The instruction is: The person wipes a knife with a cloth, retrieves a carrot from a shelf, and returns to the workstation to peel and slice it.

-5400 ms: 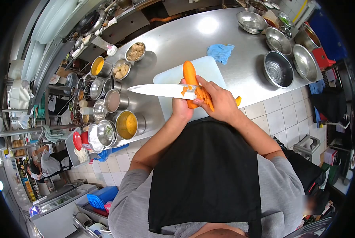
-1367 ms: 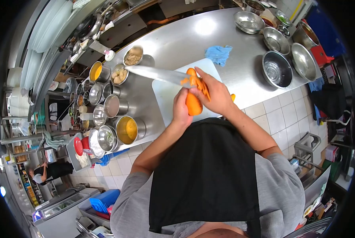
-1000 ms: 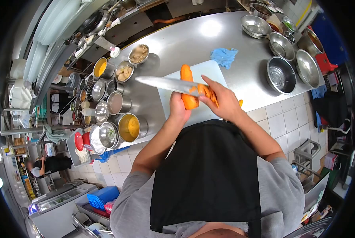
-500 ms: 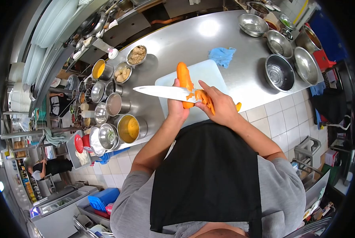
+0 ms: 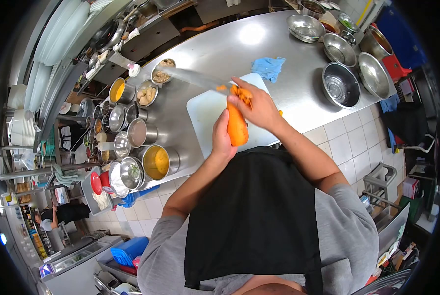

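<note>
My left hand is closed around a thick orange carrot, holding it above the white cutting board. Just beyond, my right hand grips a large knife; the handle is hidden in the fingers. Motion blurs the blade, which points to the far left. Orange carrot shavings cling around the knife's base and my right fingers. A small orange bit shows at the right edge of the board, behind my right wrist.
A blue cloth lies beyond the board on the steel table. Metal bowls stand at the right. Pots and bowls of food, including one with yellow contents, line the left. A person stands far left.
My right hand has moved up and away with the knife, off the carrot's near part. The carrot has tipped toward me in my left hand, and the shavings have shifted with the knife.
</note>
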`<state>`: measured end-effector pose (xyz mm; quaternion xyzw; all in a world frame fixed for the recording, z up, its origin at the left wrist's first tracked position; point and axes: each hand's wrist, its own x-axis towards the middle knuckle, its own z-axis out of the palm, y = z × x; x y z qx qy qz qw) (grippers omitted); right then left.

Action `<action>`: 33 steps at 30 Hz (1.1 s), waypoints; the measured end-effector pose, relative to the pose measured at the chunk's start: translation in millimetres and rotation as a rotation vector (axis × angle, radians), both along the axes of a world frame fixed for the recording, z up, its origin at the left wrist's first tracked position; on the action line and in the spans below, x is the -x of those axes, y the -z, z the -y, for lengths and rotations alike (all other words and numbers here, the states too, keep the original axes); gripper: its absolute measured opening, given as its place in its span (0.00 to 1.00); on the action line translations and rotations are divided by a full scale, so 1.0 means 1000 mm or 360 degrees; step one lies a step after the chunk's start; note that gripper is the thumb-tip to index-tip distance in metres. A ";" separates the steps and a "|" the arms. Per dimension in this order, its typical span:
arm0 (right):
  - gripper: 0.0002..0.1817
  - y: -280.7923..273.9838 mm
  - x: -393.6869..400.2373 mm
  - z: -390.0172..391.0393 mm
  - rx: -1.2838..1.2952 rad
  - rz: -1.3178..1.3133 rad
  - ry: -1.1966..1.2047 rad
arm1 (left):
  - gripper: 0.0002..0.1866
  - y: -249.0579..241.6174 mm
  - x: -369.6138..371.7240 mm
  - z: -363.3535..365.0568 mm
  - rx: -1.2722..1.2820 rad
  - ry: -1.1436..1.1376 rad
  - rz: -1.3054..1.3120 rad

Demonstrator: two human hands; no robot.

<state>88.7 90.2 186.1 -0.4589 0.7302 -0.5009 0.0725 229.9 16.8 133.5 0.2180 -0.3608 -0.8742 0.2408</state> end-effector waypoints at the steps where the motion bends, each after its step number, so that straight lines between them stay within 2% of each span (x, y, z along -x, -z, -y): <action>1: 0.33 0.000 0.007 0.007 0.0061 0.0104 -0.0010 | 0.24 -0.005 -0.005 -0.002 0.0034 0.0114 0.0031; 2: 0.32 -0.002 0.016 0.012 -0.0105 0.0401 -0.0059 | 0.24 -0.008 -0.008 -0.003 0.0068 0.0226 0.0063; 3: 0.32 0.001 0.022 0.015 -0.0106 0.0401 -0.0061 | 0.24 -0.008 -0.009 -0.001 0.0067 0.0223 0.0064; 5: 0.33 0.013 0.029 0.017 -0.0138 0.0362 -0.0055 | 0.26 -0.008 -0.009 0.006 -0.0224 0.0180 -0.0081; 7: 0.31 0.009 0.019 0.003 -0.0144 0.0299 -0.0104 | 0.25 -0.015 -0.006 0.020 -0.0300 0.0081 -0.0080; 9: 0.31 0.010 0.003 -0.014 -0.0045 -0.0125 -0.0107 | 0.25 -0.015 -0.002 0.036 -0.0377 -0.0036 -0.0078; 10: 0.31 0.004 -0.007 -0.025 -0.0043 -0.0126 -0.0139 | 0.25 -0.011 0.002 0.044 -0.0419 -0.0195 -0.0047; 11: 0.32 -0.006 -0.016 -0.038 -0.0241 -0.0159 -0.0211 | 0.24 -0.009 0.002 0.050 -0.0462 -0.0351 -0.0014; 12: 0.33 -0.011 -0.023 -0.047 -0.0437 -0.0193 -0.0276 | 0.25 -0.015 -0.004 0.056 -0.0444 -0.0255 0.0019; 16: 0.36 -0.012 -0.039 -0.065 -0.0482 -0.0270 -0.0273 | 0.25 -0.022 -0.004 0.066 -0.0515 -0.0277 0.0064; 21: 0.37 -0.011 -0.037 -0.068 -0.0509 -0.0359 -0.0207 | 0.24 -0.020 0.003 0.067 -0.0623 -0.0201 0.0056; 33: 0.38 -0.007 -0.035 -0.073 -0.0470 -0.0381 -0.0153 | 0.24 -0.023 0.012 0.066 -0.0589 -0.0133 0.0125</action>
